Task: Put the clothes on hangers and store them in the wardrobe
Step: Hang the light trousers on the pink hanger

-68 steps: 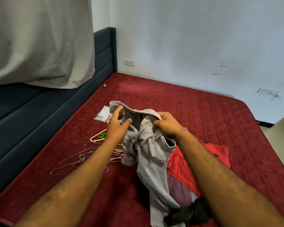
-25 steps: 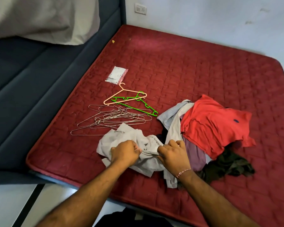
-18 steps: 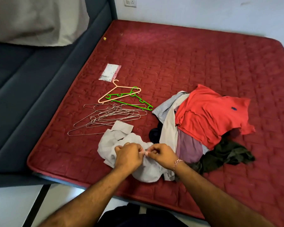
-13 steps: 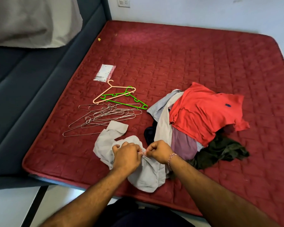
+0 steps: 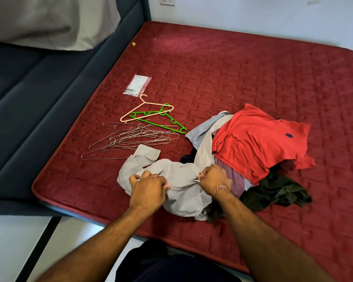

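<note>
Both hands, left hand (image 5: pixel 148 187) and right hand (image 5: pixel 213 177), pinch the grey shirt (image 5: pixel 179 187) at the mattress's (image 5: pixel 253 78) near edge, probably unbuttoning it. Next, reach far-left for a wire hanger (image 5: pixel 131 139).

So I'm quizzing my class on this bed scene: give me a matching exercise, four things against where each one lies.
Things:
1 grey shirt
2 red shirt
3 green hanger
4 small packet

Places:
A top of the clothes pile
B crossing the pink hanger
C gripped by the left hand and right hand
D alone, nearest the headboard

Pairs: 1-C, 2-A, 3-B, 4-D
</note>
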Demonstrator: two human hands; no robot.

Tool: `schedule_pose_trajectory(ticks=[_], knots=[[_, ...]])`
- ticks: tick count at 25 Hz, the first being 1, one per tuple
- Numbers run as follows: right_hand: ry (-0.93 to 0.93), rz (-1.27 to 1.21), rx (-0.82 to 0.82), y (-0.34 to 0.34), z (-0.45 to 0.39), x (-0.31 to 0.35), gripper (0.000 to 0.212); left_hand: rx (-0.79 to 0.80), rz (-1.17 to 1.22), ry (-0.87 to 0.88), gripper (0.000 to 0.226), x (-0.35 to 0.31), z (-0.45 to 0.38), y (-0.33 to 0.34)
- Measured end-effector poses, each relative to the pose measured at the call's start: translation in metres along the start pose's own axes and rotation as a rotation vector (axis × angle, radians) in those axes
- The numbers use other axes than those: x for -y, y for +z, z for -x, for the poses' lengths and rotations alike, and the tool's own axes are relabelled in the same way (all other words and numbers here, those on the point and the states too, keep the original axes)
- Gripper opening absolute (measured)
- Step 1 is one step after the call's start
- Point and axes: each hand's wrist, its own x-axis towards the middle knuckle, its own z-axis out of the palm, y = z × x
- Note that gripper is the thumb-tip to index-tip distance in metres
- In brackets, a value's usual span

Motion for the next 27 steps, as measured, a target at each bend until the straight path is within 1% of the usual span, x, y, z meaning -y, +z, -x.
schedule_pose_trajectory(ticks=[4, 6, 7, 8, 9, 10, 12, 13, 15, 18, 19, 20, 21, 22, 23, 24, 26, 27], knots=[[0.006, -0.119, -0.016, 0.006, -0.007, -0.005, 0.007, -0.065, -0.012, 0.032, 0.016, -0.010, 0.016, 0.005], [-0.104, -0.205, -0.021, 0.008, -0.008, -0.008, 0.011, -0.099, 0.011, 0.027, 0.015, -0.010, 0.020, 0.009], [-0.201, -0.268, -0.025, 0.007, -0.007, -0.011, 0.015, -0.123, 0.038, 0.018, 0.014, -0.007, 0.020, 0.010], [-0.289, -0.353, -0.011, 0.006, -0.008, -0.018, 0.015, -0.143, 0.076, 0.008, 0.013, -0.003, 0.019, 0.011], [-0.343, -0.445, 0.036, 0.002, -0.009, -0.026, 0.009, -0.159, 0.118, 0.005, 0.013, 0.002, 0.019, 0.012], [-0.369, -0.522, 0.114, -0.002, -0.010, -0.034, 0.008, -0.174, 0.159, 0.016, 0.014, 0.006, 0.019, 0.013], [-0.372, -0.583, 0.234, -0.003, -0.012, -0.048, 0.026, -0.200, 0.239, 0.072, 0.017, 0.014, 0.019, 0.012], [-0.374, -0.568, 0.241, -0.002, -0.013, -0.052, 0.027, -0.214, 0.275, 0.108, 0.019, 0.017, 0.020, 0.012], [-0.374, -0.533, 0.195, 0.006, -0.015, -0.055, 0.020, -0.242, 0.313, 0.152, 0.018, 0.021, 0.023, 0.012], [-0.363, -0.415, 0.082, 0.023, -0.010, -0.053, 0.016, -0.252, 0.325, 0.160, 0.012, 0.031, 0.032, 0.012], [-0.348, -0.366, 0.002, 0.024, -0.005, -0.048, 0.010, -0.242, 0.325, 0.156, 0.012, 0.035, 0.034, 0.013], [-0.338, -0.319, -0.121, 0.024, -0.001, -0.042, 0.006, -0.224, 0.320, 0.145, 0.013, 0.040, 0.034, 0.013], [-0.362, -0.284, -0.252, 0.021, 0.005, -0.031, 0.008, -0.193, 0.320, 0.132, 0.016, 0.045, 0.035, 0.015], [-0.429, -0.291, -0.354, 0.017, 0.010, -0.017, 0.009, -0.147, 0.320, 0.124, 0.018, 0.050, 0.034, 0.016], [-0.500, -0.347, -0.407, 0.009, 0.015, 0.000, 0.010, -0.099, 0.325, 0.132, 0.020, 0.055, 0.033, 0.018], [-0.561, -0.436, -0.419, 0.001, 0.018, 0.016, 0.010, -0.052, 0.343, 0.156, 0.021, 0.057, 0.030, 0.018], [-0.654, -0.605, -0.350, -0.017, 0.025, 0.046, 0.013, 0.047, 0.470, 0.217, 0.023, 0.059, 0.020, 0.013], [-0.690, -0.657, -0.300, -0.024, 0.028, 0.058, 0.014, 0.035, 0.570, 0.216, 0.022, 0.057, 0.013, 0.005]])
